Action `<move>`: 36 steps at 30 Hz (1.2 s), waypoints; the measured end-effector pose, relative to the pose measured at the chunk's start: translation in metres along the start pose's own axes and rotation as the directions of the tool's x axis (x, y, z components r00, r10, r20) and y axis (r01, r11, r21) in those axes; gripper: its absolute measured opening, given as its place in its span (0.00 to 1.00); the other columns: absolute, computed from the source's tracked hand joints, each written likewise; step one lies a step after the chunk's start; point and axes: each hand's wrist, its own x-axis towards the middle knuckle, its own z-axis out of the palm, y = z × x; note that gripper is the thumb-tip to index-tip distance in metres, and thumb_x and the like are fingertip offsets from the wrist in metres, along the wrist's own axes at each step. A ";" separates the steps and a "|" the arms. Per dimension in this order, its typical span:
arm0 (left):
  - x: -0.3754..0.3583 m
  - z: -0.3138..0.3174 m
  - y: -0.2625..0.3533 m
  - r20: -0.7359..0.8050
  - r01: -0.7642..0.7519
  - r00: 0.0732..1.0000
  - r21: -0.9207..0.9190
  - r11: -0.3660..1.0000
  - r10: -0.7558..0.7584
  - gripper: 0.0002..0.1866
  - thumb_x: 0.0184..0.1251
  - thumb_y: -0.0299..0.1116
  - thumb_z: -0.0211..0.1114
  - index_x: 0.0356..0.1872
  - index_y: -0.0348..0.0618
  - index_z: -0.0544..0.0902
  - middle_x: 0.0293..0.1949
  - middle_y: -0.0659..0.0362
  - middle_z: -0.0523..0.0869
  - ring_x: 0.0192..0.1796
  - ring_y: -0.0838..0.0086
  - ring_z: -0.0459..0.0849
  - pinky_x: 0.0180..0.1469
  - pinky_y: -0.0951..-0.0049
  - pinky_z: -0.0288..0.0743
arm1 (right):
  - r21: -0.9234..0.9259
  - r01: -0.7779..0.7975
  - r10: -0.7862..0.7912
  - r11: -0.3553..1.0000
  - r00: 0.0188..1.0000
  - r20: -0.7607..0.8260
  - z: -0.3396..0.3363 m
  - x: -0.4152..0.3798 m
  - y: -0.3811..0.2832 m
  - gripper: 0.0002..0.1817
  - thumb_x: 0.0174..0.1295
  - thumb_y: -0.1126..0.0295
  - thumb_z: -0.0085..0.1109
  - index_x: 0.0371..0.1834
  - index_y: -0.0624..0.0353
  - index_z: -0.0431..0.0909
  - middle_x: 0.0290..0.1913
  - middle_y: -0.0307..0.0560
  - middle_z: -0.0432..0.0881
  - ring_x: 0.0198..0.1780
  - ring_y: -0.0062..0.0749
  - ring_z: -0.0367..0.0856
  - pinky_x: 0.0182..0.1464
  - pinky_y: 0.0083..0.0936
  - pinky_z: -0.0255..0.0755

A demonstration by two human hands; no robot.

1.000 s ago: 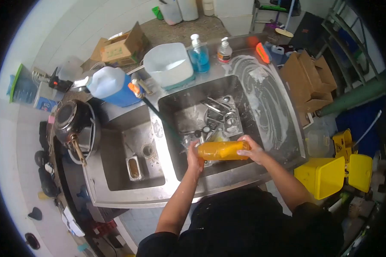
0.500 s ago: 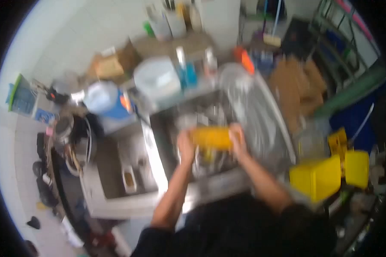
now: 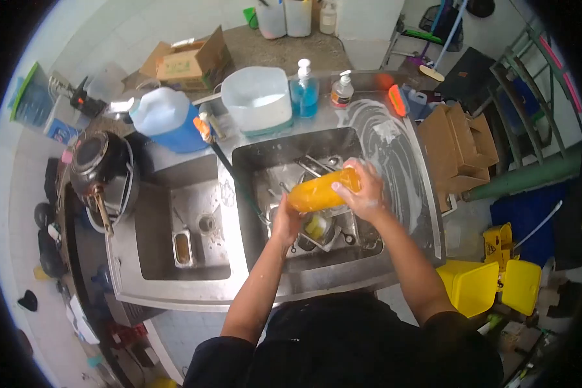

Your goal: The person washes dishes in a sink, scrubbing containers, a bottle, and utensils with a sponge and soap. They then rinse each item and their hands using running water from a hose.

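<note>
A wet orange cylindrical container [image 3: 322, 191] is held between both hands above the right sink basin [image 3: 265, 161], tilted with its right end higher. My left hand [image 3: 287, 223] is wrapped round its lower left end. My right hand [image 3: 366, 193] grips the right end, with the thumb along its near side and foam on the fingers. Below, a yellow sponge [image 3: 317, 226] lies in a metal dish [image 3: 330, 238]. Several metal utensils [image 3: 317, 167] are in the same basin, partly hidden by the container and hands.
In the left basin [image 3: 155, 258] lies a small metal container [image 3: 183, 249]. A black hose [image 3: 223, 155] hangs over the divider. Behind the sink stand a blue-liquid jug [image 3: 168, 123], a white tub [image 3: 257, 100] and pump bottles [image 3: 305, 90]. Pots [image 3: 97, 161] stand left; foam streaks the right drainboard [image 3: 401, 187].
The container has gone from nearly level to tilted, its right end raised. My right hand has moved slightly up with it, and my left hand sits a little lower. The view has steadied.
</note>
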 end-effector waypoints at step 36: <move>0.024 -0.046 0.006 0.145 -0.056 0.989 0.568 0.821 -0.032 0.03 0.66 0.28 0.70 0.37 0.41 0.86 0.26 0.66 0.84 0.24 0.85 0.79 0.25 0.81 0.72 | 0.226 -0.202 0.166 0.953 0.972 0.169 0.002 0.021 0.025 0.21 0.60 0.57 0.71 0.50 0.55 0.78 0.41 0.41 0.83 0.45 0.26 0.81 0.51 0.28 0.75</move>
